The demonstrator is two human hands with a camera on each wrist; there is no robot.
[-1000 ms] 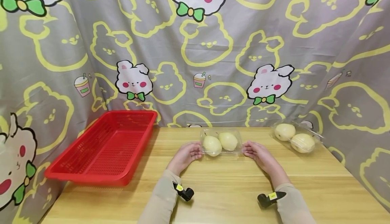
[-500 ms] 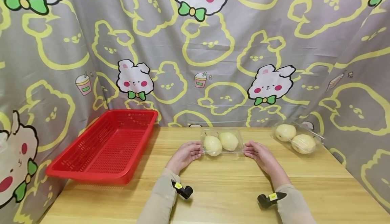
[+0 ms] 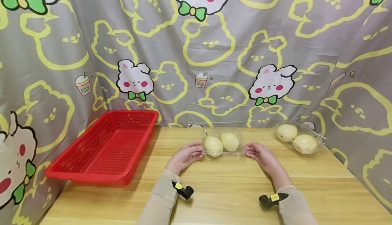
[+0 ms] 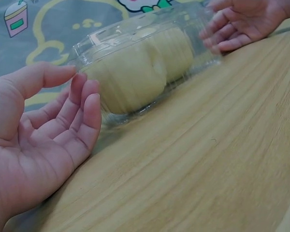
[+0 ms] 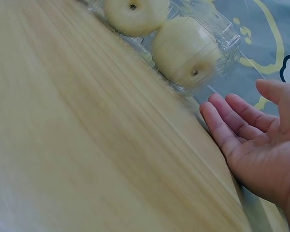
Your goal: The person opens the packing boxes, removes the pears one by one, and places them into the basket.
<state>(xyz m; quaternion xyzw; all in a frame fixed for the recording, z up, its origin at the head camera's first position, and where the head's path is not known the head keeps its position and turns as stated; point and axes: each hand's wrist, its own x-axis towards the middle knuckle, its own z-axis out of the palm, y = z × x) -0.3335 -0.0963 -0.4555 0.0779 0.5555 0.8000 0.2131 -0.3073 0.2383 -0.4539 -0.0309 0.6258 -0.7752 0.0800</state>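
A clear plastic clamshell box (image 3: pixel 222 152) with two pale yellow pears (image 3: pixel 213 146) inside sits on the wooden table, near its back edge. My left hand (image 3: pixel 186 157) is at the box's left end, palm turned inward. In the left wrist view, its thumb and loosely bent fingertips (image 4: pixel 91 89) come right up to the plastic. On the other side is my right hand (image 3: pixel 260 155), fingers relaxed and thumb apart. The right wrist view has its fingertips (image 5: pixel 206 107) just short of the box's end, with the thumb raised away from them.
A red perforated plastic basket (image 3: pixel 114 150) stands at the left of the table (image 3: pixel 226 197). Toward the back right corner lies a second clear box (image 3: pixel 320 143) holding two pears (image 3: pixel 305 143). A patterned grey curtain (image 3: pixel 171 48) closes off the back and sides.
The right fingertips have shifted very slightly away from the box's right end. The box and left hand stay in place.
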